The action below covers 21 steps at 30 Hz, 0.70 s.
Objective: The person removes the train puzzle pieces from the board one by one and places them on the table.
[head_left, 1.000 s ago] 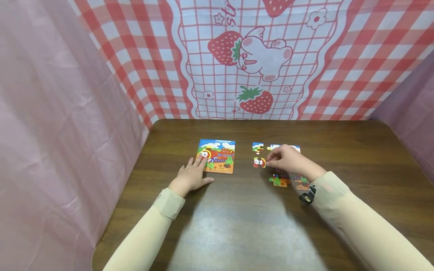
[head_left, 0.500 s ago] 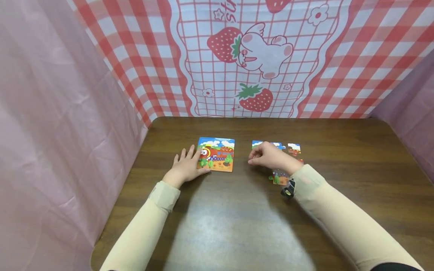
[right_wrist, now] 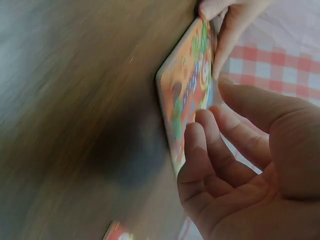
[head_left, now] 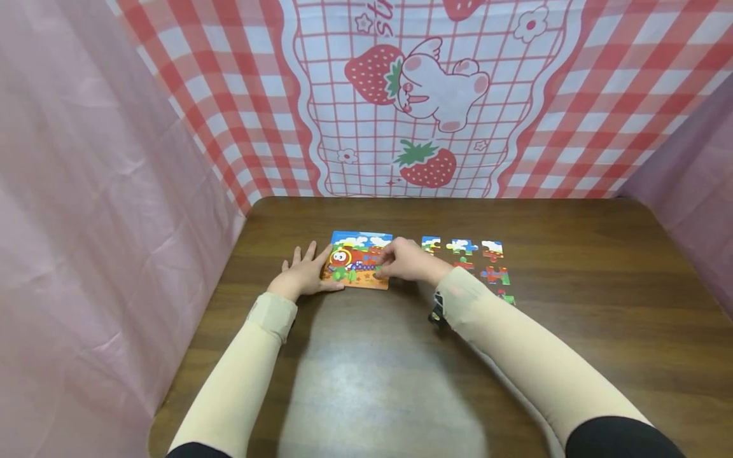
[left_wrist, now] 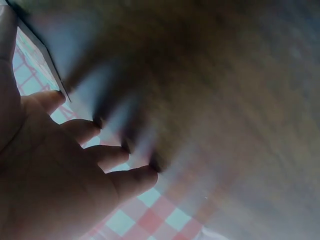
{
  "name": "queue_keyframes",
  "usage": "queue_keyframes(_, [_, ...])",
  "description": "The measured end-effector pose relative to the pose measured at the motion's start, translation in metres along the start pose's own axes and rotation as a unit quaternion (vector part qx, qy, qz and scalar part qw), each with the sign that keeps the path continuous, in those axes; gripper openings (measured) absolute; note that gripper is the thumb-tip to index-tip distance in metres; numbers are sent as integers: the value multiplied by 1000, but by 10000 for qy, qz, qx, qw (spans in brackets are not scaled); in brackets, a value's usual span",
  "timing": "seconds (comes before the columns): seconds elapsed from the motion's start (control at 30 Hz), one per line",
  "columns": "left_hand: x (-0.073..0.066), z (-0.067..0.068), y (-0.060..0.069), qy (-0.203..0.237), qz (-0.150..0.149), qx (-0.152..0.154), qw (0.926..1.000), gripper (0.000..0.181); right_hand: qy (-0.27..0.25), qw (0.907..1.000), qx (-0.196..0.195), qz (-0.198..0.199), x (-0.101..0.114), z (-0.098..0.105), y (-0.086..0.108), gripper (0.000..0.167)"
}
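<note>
The square picture board [head_left: 359,242], printed with a red train with a face, lies flat on the table in the head view. My left hand [head_left: 300,277] rests at its left front corner, fingers spread. In the left wrist view a fingertip [left_wrist: 59,97] touches the board's edge. Over the board's right side is my right hand [head_left: 409,261], fingers loosely bent; in the right wrist view its thumb [right_wrist: 245,100] stands apart from the fingers and nothing shows between them. Jigsaw pieces lie right of the board, among them a cloud piece [head_left: 462,246] and a red piece [head_left: 495,275].
The brown wooden table [head_left: 578,273] stretches to the right and toward me. Behind it hangs a red-and-white checked cloth [head_left: 618,114] with strawberries. A pink curtain [head_left: 103,222] hangs at the left. My right forearm covers part of the jigsaw pieces.
My right hand has moved left from the jigsaw pieces to the board's right side. My left hand has slid off the board's picture to its left front corner.
</note>
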<state>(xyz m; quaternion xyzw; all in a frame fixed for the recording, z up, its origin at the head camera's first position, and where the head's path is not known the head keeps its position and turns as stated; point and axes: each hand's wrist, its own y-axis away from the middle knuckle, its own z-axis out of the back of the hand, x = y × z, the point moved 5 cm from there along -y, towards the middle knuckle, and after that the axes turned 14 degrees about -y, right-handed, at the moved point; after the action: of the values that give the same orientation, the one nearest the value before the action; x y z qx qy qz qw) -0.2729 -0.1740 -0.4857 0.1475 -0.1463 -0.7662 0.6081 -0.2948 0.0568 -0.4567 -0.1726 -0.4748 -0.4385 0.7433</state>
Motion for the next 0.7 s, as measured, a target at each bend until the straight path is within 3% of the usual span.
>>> queue_keyframes(0.33, [3,0,3,-54,0,-15,10000,103,557,9979,51,331,22,-36,-39,18])
queue_keyframes(0.53, [2,2,3,-148,-17,50,9999,100,821,9963,-18,237,28,-49,-53,22])
queue_keyframes(0.7, [1,1,2,-35,32,81,10000,100,939,9955,-3,90,31,-59,-62,39])
